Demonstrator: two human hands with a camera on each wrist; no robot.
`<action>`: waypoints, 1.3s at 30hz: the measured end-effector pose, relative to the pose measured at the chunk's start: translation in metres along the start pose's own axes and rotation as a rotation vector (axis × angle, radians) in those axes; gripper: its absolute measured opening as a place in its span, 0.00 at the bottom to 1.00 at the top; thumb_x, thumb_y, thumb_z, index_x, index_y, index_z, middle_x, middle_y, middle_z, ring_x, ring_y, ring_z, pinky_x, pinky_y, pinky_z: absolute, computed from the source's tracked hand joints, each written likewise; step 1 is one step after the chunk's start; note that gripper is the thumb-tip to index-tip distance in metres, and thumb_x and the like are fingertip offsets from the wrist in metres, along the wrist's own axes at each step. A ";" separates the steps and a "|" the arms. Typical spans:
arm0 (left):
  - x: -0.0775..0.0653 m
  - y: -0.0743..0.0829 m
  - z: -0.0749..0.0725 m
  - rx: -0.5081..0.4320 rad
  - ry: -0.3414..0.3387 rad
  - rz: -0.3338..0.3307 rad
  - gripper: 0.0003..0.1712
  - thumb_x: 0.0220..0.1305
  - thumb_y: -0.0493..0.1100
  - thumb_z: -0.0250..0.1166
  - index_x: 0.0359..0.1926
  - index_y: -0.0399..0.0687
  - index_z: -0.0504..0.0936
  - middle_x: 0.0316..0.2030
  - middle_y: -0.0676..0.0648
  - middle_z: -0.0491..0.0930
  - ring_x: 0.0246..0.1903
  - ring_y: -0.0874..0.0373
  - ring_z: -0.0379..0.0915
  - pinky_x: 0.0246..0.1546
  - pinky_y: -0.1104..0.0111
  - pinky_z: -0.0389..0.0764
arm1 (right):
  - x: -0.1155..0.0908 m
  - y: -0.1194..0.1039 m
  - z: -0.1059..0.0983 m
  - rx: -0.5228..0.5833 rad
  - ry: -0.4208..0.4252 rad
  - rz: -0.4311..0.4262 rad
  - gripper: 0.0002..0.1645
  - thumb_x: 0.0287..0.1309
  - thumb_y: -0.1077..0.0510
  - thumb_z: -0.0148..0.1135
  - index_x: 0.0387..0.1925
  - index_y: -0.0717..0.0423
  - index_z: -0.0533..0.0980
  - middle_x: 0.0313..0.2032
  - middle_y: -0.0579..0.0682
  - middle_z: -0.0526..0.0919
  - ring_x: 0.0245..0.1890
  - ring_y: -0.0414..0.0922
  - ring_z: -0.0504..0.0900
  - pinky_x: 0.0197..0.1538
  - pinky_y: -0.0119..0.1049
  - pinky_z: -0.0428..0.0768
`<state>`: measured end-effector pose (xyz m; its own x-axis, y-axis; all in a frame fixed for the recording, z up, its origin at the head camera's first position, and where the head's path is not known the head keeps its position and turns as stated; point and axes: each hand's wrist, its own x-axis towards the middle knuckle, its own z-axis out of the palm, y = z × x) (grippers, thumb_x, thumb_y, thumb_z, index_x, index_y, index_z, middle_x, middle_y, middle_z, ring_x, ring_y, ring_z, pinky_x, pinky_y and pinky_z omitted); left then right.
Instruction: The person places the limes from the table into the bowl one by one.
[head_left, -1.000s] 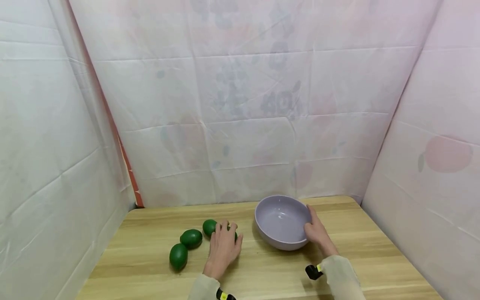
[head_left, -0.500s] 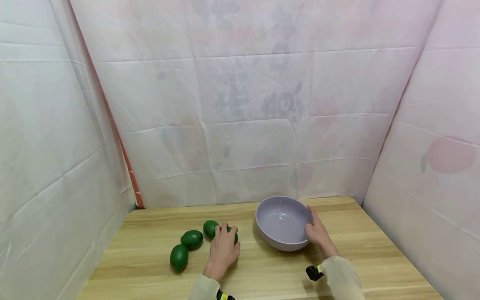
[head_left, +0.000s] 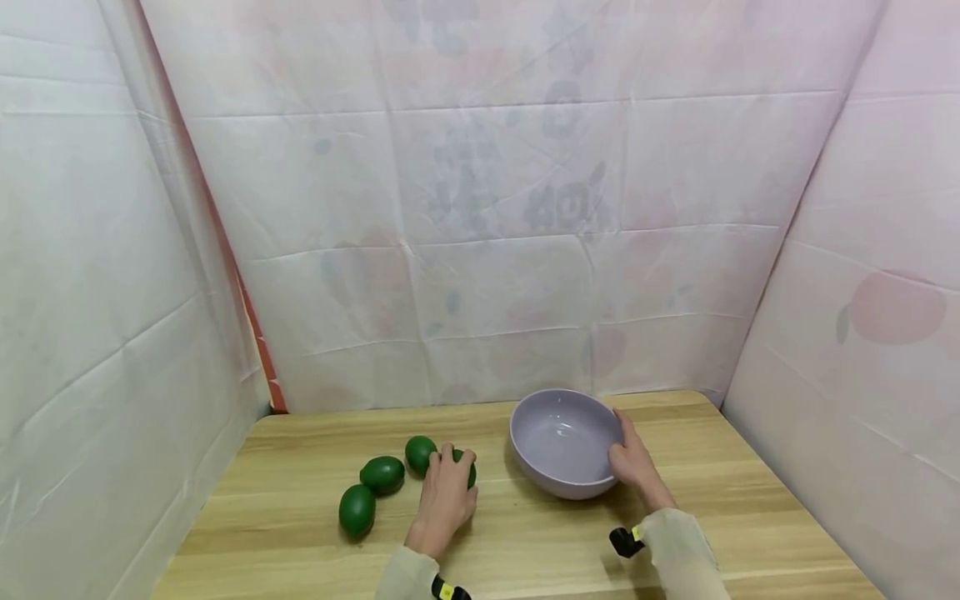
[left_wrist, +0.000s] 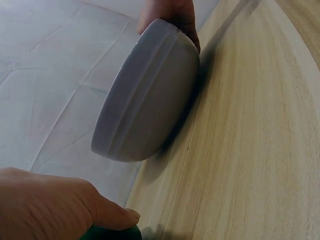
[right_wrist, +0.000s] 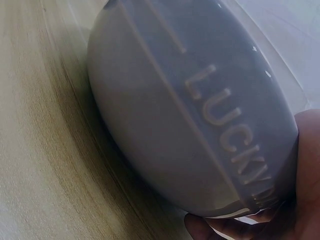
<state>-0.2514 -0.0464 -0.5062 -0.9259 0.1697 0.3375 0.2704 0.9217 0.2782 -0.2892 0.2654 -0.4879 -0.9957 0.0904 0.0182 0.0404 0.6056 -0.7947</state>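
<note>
My left hand [head_left: 444, 500] reaches over a dark green lime [head_left: 469, 471], its fingers bent around the fruit and largely hiding it. In the left wrist view the thumb lies against that lime, which shows only at the bottom edge. To the right is a pale purple bowl [head_left: 562, 442] with nothing inside. My right hand [head_left: 637, 468] grips the bowl's right side, thumb at the rim and fingers beneath, as the right wrist view shows. Raised letters reading "LUCKY" mark its outer wall [right_wrist: 190, 110]. Whether its base touches the table cannot be told.
Left of my left hand, three more limes lie in a slanting row: one far [head_left: 422, 452], one middle [head_left: 382, 474] and one near [head_left: 357, 510]. The wooden table [head_left: 540, 542] is enclosed by white printed sheets [head_left: 480, 250] at the back and sides.
My left thumb has drawn in from a spread position toward the lime, and the fingers have bent closer around it. The right hand and bowl stay practically where they were.
</note>
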 end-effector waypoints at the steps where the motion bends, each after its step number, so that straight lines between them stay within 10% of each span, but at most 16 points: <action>1: 0.000 0.000 0.000 0.001 0.002 0.005 0.25 0.47 0.45 0.69 0.49 0.55 0.74 0.53 0.37 0.68 0.48 0.42 0.66 0.42 0.55 0.74 | 0.000 0.000 0.000 0.001 0.003 -0.004 0.42 0.49 0.70 0.32 0.69 0.60 0.38 0.68 0.67 0.44 0.68 0.63 0.44 0.68 0.56 0.45; 20: 0.001 0.002 0.002 -0.037 -0.019 -0.013 0.26 0.48 0.46 0.69 0.50 0.57 0.73 0.52 0.36 0.67 0.42 0.42 0.72 0.27 0.59 0.76 | -0.001 -0.001 0.002 0.004 0.026 -0.021 0.41 0.50 0.70 0.31 0.69 0.60 0.39 0.68 0.67 0.44 0.68 0.63 0.45 0.68 0.56 0.45; 39: 0.009 0.002 -0.010 -0.065 0.012 0.013 0.26 0.50 0.49 0.67 0.52 0.56 0.73 0.54 0.36 0.67 0.50 0.39 0.68 0.39 0.53 0.76 | -0.001 0.000 0.001 0.012 0.012 0.000 0.41 0.51 0.69 0.31 0.69 0.58 0.39 0.69 0.65 0.44 0.69 0.61 0.44 0.68 0.55 0.45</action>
<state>-0.2571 -0.0466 -0.4938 -0.9192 0.1770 0.3517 0.2990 0.8949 0.3313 -0.2878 0.2646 -0.4880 -0.9946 0.1003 0.0254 0.0396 0.5962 -0.8019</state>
